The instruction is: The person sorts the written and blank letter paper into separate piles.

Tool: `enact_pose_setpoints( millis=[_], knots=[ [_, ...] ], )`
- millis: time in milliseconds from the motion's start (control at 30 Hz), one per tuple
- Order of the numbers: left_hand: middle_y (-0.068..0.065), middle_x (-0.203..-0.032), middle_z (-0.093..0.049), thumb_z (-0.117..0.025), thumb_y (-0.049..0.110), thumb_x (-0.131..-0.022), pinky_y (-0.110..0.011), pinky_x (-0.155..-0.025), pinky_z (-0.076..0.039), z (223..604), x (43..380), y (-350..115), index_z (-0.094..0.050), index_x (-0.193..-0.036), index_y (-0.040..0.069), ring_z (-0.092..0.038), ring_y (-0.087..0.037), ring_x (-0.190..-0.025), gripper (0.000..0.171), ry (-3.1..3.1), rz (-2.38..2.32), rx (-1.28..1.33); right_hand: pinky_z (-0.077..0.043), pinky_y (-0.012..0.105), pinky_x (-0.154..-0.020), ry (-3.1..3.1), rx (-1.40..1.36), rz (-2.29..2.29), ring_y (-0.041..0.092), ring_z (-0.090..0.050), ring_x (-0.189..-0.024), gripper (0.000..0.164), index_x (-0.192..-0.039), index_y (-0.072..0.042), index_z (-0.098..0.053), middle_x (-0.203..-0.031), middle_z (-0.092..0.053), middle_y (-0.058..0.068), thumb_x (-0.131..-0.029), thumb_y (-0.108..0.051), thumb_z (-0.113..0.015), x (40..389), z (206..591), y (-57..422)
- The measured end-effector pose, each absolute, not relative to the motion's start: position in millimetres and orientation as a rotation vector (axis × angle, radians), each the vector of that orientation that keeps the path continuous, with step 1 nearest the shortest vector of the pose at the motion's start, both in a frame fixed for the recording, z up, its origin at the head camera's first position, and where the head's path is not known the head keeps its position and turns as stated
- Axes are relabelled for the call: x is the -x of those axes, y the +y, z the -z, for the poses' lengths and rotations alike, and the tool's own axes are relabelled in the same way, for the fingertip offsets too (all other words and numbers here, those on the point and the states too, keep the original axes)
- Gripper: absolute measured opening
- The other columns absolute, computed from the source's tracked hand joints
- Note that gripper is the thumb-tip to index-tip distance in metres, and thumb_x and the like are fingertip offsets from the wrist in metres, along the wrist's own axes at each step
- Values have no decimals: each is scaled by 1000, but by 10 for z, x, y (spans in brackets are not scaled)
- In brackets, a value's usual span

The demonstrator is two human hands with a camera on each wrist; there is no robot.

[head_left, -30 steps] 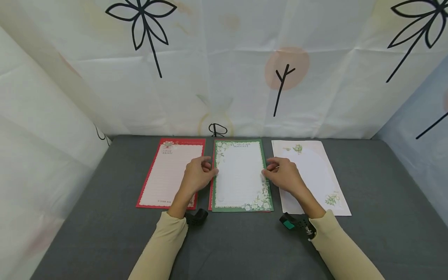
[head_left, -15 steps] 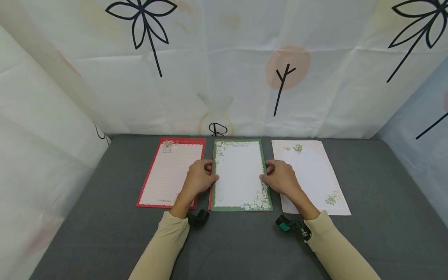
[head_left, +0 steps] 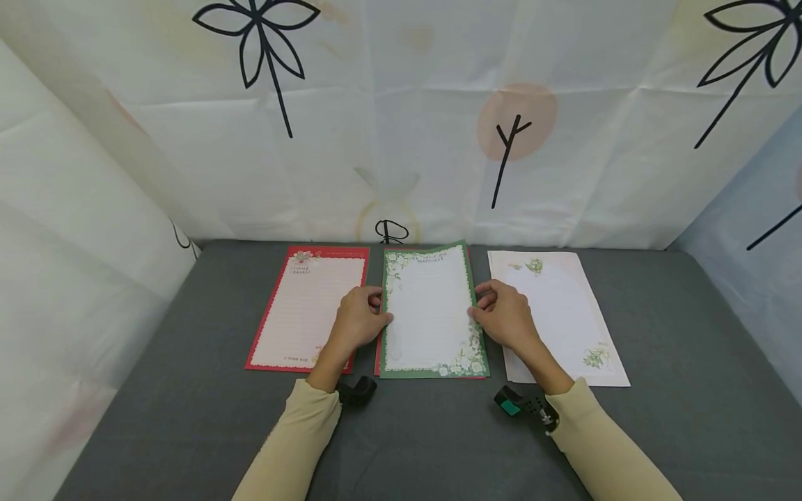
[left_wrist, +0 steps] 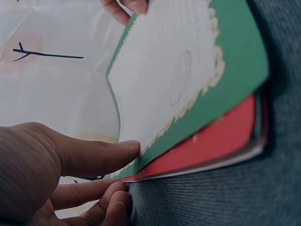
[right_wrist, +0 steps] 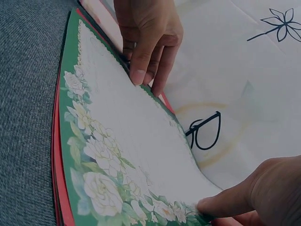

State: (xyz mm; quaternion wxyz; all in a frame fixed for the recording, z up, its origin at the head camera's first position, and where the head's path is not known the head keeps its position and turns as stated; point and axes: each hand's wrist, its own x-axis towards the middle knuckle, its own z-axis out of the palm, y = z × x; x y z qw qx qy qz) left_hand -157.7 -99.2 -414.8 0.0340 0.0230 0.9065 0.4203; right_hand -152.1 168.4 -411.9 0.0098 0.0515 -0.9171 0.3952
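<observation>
Rectangular green-bordered white paper sheet with printed flowers (head_left: 429, 313) — at the middle of the dark grey cloth-covered table (head_left: 432, 442), over red paper (left_wrist: 225, 129); long axis running away from the person, heading at the far end, far right corner raised. Left hand (head_left: 358, 319): pinches its left edge, thumb on top. Right hand (head_left: 506, 314): pinches its right edge likewise. Alongside: red-bordered lined sheet (head_left: 301, 306), left; pale leaf-printed sheet (head_left: 564, 299), right.

Green-bordered floral sheet (head_left: 429, 313), slightly bowed

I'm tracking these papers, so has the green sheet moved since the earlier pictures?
Yes, the green sheet has lifted at its far right corner, up to the back edge of the table.
</observation>
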Motion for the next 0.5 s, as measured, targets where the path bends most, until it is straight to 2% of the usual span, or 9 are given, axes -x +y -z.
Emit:
enact_pose_setpoints(
  millis=[267,500],
  knots=[
    [-12,-101,-65,-78,3,-85,-44,-79,-52,4144,1568,-987,-64,-130,-7,-63,-26,-93,48,2784,-1287,-60,-53,40,-71,-2773,-159,-1393,30,-66,-84,20,-109,4,-67,-93,-69,15,-93,-6,-71,1529,4138,1706],
    [-14,-105,-64,-76,3,-87,-45,-81,-52,4140,1562,-988,-63,-131,-8,-63,-28,-96,47,2776,-1281,-62,-54,31,-59,-2696,-170,-1598,26,-67,-67,27,-119,9,-65,-94,-71,21,-93,2,-67,1519,4098,1718]
  ],
)
